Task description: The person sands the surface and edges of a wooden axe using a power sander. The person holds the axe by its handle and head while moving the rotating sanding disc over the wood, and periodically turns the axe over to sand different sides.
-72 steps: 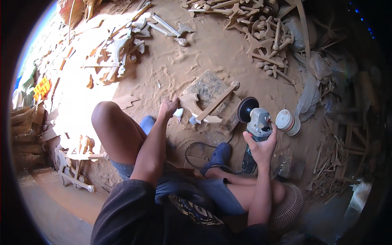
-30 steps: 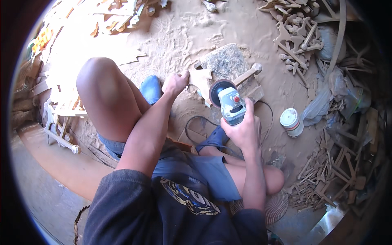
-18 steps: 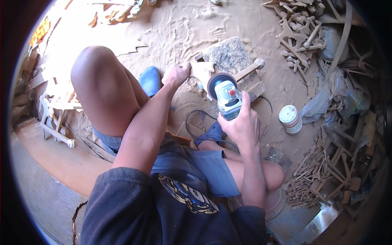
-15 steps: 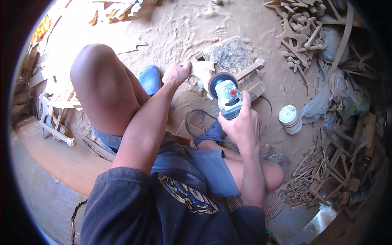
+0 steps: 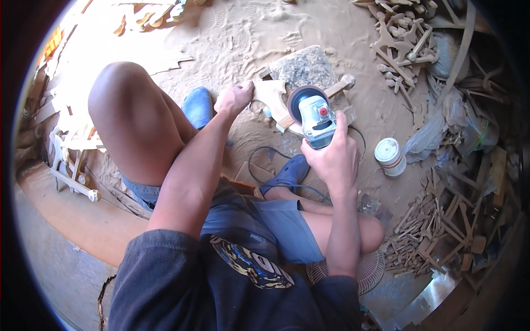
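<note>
My left hand (image 5: pixel 234 98) is closed on the left end of a pale, curved wooden piece (image 5: pixel 269 95). An arm with a knobbed end (image 5: pixel 343 84) sticks out at the right, apparently part of the same piece. In my right hand (image 5: pixel 334 157) is an angle grinder (image 5: pixel 319 120), gripped by its body. Its round, dark sanding disc (image 5: pixel 301 100) overlaps the middle of the wood; whether they touch I cannot tell. A rough grey stone block (image 5: pixel 303 67) lies just beyond the wood.
A white lidded tub (image 5: pixel 390 156) stands at the right. Piles of carved wooden parts (image 5: pixel 398 49) and thin offcuts (image 5: pixel 419 231) line the right side, with plastic bags (image 5: pixel 428 135) between. The grinder's cord (image 5: pixel 252 165) loops near my blue clogs (image 5: pixel 290 172). Wooden frames (image 5: pixel 72 165) lie left.
The grinder has shifted slightly right across the wood, uncovering more of its lower left part. My left hand and its end of the wood have moved slightly left.
</note>
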A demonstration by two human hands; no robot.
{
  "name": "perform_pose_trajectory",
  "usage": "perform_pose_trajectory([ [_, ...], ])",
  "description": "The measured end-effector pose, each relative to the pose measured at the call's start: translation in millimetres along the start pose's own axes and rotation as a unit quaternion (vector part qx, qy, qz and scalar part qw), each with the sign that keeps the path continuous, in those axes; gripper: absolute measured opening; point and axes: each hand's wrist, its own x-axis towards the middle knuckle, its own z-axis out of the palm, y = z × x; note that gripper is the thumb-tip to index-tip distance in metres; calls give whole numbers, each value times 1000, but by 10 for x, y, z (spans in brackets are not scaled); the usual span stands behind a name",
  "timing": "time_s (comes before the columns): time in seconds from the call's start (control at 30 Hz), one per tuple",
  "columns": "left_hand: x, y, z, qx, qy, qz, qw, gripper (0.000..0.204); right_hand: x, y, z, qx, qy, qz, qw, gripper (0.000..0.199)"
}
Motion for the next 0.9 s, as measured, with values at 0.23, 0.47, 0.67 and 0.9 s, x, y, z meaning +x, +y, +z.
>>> perform_pose_trajectory([
  [0.23, 82, -65, 23, -1, -5, 17, 1000, 67, 41, -4, -32, -12, -38, 12, 999, 85],
  [0.47, 87, -20, 50, 10, 4, -2, 1000, 68, 91, -32, -8, -35, -49, 3, 998, 83],
  [0.67, 38, 20, 33, -21, -4, -12, 1000, 74, 128, 19, 48, -32, -36, -14, 999, 82],
  [0.9, 18, 32, -11, -10, -3, -6, 1000, 71, 220, 158, 31, -13, -8, -15, 1000, 86],
])
